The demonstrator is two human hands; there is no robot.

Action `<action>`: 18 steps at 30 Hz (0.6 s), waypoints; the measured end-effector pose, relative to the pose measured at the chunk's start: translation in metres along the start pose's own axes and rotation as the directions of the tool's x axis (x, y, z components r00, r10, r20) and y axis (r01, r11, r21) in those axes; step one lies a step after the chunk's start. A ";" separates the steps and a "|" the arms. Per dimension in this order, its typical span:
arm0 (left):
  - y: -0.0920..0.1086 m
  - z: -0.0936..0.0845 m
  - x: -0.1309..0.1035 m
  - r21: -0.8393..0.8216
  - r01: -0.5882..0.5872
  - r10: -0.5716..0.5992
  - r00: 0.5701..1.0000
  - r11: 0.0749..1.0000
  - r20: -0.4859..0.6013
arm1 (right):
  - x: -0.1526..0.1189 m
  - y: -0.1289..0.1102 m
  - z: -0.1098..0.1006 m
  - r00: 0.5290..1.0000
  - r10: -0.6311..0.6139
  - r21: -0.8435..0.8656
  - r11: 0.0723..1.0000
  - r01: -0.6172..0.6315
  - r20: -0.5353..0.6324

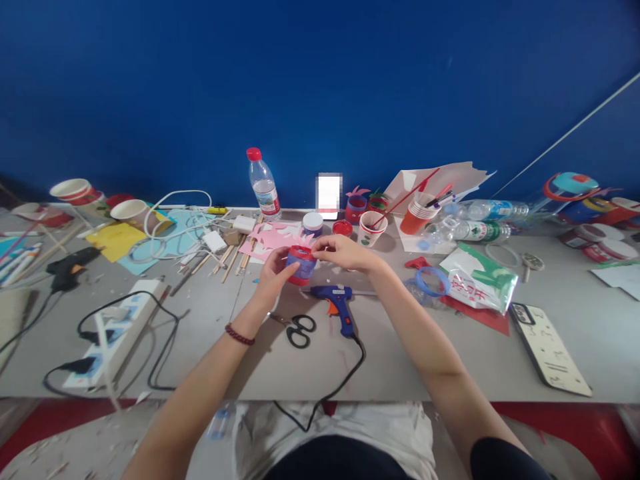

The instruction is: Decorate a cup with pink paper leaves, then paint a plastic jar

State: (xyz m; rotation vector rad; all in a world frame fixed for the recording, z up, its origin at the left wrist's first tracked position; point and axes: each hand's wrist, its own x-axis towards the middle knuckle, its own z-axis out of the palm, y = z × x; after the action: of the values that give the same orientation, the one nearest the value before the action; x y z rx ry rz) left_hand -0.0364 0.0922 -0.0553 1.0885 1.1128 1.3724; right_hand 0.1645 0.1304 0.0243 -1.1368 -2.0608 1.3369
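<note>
A small red-and-purple cup (303, 267), with pink zigzag-cut paper at its top, is held just above the table. My left hand (274, 272) wraps round its left side, thumb across the front. At the cup's right rim, my right hand (345, 252) has its thumb and fingertips pinched together; what lies between them is too small to make out. Below the cup lie a blue glue gun (340, 303) with an orange trigger, its cord running off the table's front edge, and black-handled scissors (299, 331). Cut pink paper (265, 237) lies behind my left hand.
Left stand a white power strip (117, 330), a black glue gun (70, 267) and loose wooden sticks (227, 260). A plastic bottle (264, 190) and a paper cup with a brush (371, 230) stand behind. Right are a clear packet (477, 280) and a phone (550, 347).
</note>
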 end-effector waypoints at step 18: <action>-0.001 0.001 -0.002 0.026 -0.021 0.021 0.999 0.999 -0.028 | 0.001 0.004 -0.001 1.000 -0.008 -0.009 1.000 0.008 0.015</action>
State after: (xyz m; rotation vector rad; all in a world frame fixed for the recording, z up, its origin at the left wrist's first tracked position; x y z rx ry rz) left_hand -0.0352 0.0904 -0.0564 1.1056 1.1452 1.3967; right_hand 0.1660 0.1329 0.0213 -1.1249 -2.0820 1.3369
